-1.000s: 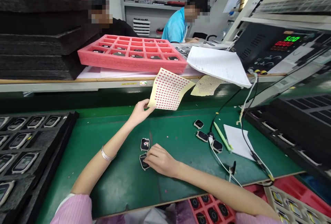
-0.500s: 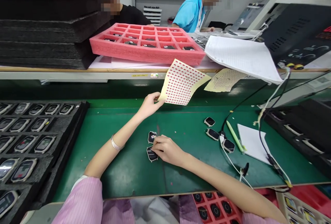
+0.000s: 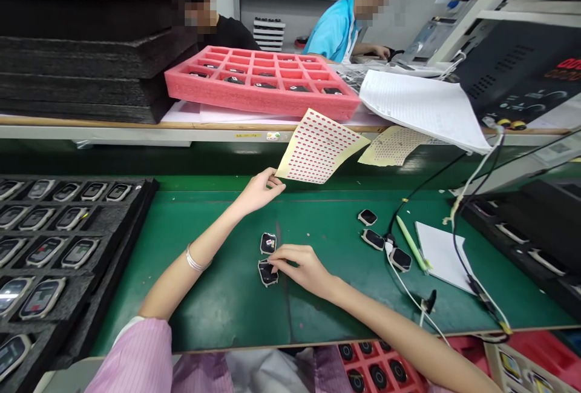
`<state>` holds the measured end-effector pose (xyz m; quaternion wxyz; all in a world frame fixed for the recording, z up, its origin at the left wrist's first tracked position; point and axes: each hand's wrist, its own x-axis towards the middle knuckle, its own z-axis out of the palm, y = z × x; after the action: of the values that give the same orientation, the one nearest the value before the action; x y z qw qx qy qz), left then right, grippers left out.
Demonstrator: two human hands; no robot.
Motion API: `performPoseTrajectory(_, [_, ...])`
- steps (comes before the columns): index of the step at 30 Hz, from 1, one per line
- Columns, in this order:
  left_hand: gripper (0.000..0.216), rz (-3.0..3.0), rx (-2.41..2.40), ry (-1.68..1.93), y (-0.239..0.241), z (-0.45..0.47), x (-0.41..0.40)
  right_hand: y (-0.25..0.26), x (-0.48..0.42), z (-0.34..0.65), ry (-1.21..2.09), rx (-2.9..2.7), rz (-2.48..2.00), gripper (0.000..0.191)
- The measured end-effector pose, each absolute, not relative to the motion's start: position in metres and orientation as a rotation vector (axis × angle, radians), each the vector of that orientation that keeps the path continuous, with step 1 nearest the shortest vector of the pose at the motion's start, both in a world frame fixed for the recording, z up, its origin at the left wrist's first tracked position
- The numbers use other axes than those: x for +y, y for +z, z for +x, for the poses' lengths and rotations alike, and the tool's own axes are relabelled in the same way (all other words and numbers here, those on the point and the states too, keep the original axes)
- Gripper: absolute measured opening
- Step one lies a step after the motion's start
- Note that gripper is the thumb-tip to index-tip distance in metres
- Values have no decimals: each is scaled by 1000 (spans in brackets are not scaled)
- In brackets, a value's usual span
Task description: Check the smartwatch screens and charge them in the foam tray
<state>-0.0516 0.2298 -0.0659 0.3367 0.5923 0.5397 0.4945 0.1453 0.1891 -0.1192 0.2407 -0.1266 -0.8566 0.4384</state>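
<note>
My left hand [image 3: 260,192] is at the lower left corner of a yellow sheet of small red stickers [image 3: 318,149], its thumb and fingers apart. The sheet slants down from the shelf edge. Low over the green bench, my right hand [image 3: 303,266] has its fingertips bunched at the right edge of a watch case [image 3: 267,273]. Whatever these fingers pinch is hidden or too small to name. Just above that case lies a second watch case [image 3: 268,243] with a small white and red label on its dark face.
A black foam tray [image 3: 102,214] of watches stands left. At right are loose watches [image 3: 373,238], a green pen [image 3: 412,241], white paper [image 3: 442,254] and cables. The shelf bears a pink foam tray [image 3: 254,97] and a second sticker sheet [image 3: 393,146]. Two people sit beyond.
My left hand's fingers have loosened at the sheet's corner, and the hand has drawn slightly left. My right fingertips have moved down onto the lower watch case, baring the upper one's label.
</note>
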Motion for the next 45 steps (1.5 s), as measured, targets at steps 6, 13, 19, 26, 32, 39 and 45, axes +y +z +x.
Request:
performPoseTrajectory(6, [16,1560,1344,1279,-66,-51,233,-110,183,141,1418,-2210,-440,29])
performPoseTrajectory(13, [17,1546,1321,1331,-74,-48,239,-128,185,134,1471,-2178,-611,31])
performPoseTrajectory(19, [26,1489,1353,1445,-83,-47,250,-141,186,129,1388,-2230,-710,21])
performPoseTrajectory(26, [23,1464,1365,1475,-83,-45,251,-145,186,125,1261,-2314,-633,14])
performPoseTrajectory(32, [26,1436,1360,1458,-83,-43,247,-150,174,125,1030,-2388,-632,10])
performPoseTrajectory(39, [34,1421,1340,1426,-81,-39,240,-127,192,172,516,-2496,-792,23])
performPoseTrajectory(45, [39,1408,1337,1382,-75,-33,233,-108,272,283,34,-2278,-1341,49])
